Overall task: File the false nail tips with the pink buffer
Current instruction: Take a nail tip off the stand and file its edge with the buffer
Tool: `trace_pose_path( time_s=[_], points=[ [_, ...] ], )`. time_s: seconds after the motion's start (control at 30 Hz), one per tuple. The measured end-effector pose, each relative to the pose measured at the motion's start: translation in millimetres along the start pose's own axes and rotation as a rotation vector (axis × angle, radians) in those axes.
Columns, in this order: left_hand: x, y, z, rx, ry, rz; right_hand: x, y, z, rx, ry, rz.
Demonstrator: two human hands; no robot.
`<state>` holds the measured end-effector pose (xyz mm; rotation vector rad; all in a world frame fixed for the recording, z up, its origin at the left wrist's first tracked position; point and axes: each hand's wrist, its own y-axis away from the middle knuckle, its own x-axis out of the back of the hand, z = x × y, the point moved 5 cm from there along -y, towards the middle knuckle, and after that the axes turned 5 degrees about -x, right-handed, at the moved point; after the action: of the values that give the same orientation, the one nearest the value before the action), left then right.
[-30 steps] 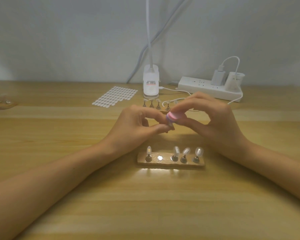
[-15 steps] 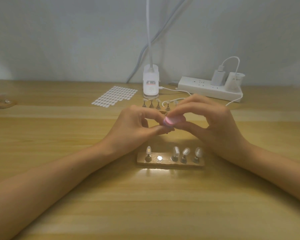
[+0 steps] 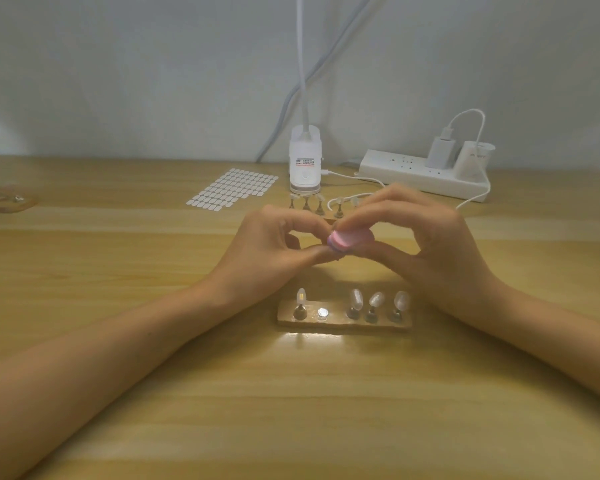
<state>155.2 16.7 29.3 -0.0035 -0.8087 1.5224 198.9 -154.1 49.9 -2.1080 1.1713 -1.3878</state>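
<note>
Pale wooden table (image 3: 118, 271), grey wall behind. Both hands raised mid-table, above a wooden holder strip (image 3: 343, 323). Right hand (image 3: 430, 251): grip closed on the small round pink buffer (image 3: 349, 239), fingers above, thumb below. Left hand (image 3: 271, 251): grip narrow, thumb and forefinger tips meet at the buffer's left end; cannot tell what they pinch. Four clear false nail tips (image 3: 356, 298) stand upright on pegs in the strip. White power strip (image 3: 420, 173) at the far edge.
</note>
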Motion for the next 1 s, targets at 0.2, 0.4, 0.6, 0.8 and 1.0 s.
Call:
trace_pose_path(
  time_s=[0.2, 0.4, 0.6, 0.8, 1.0],
  points=[
    [-0.7, 0.3, 2.1, -0.008, 0.002, -0.001, -1.0, -0.3, -1.1, -0.008, -0.015, -0.008],
    [-0.8, 0.4, 1.1, 0.008, 0.020, 0.001, 3.4, -1.7, 0.4, -0.026, 0.005, 0.030],
    [-1.1, 0.2, 0.5, -0.005, 0.028, 0.004, 4.8, -0.9, 1.1, -0.020, 0.027, 0.050],
    [-1.1, -0.2, 0.3, -0.037, 0.007, 0.007, 2.2, 0.8, -0.5, 0.000, -0.014, 0.022],
    [-1.7, -0.8, 0.1, -0.041, 0.002, 0.012, 2.7, 0.2, -2.7, 0.028, 0.031, 0.033]
  ],
)
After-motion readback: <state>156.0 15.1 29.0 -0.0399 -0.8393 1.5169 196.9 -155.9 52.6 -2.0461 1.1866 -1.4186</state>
